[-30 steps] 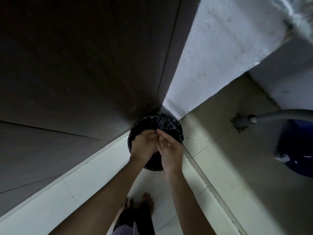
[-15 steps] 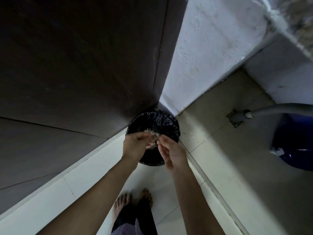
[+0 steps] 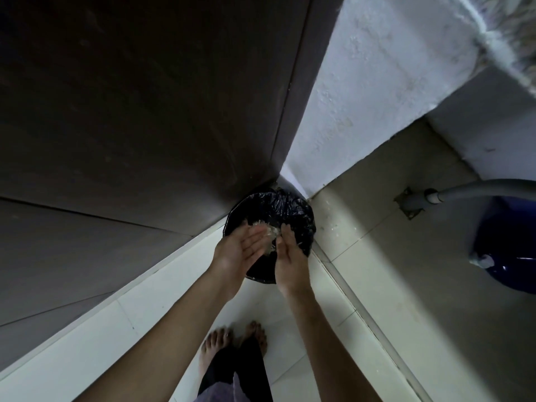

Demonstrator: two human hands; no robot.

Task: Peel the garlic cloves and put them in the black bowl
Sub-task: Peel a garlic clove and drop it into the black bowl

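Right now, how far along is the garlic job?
Peeling looks done or paused: skins drop from between the open left hand and right hand into the lined bin. No cloves or bowl are in view, so what's left can't be judged. A few flakes lie beside it.

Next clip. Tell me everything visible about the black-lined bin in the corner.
The bin is round, seen from above, lined with a crinkled, glossy black plastic bag covering its rim. It stands upright on the pale tiled floor, in the corner where a dark panel meets the white wall. The left hand and right hand, both open, hang over its mouth with pale papery peel between them, hiding its near side. Whether they touch it is unclear.
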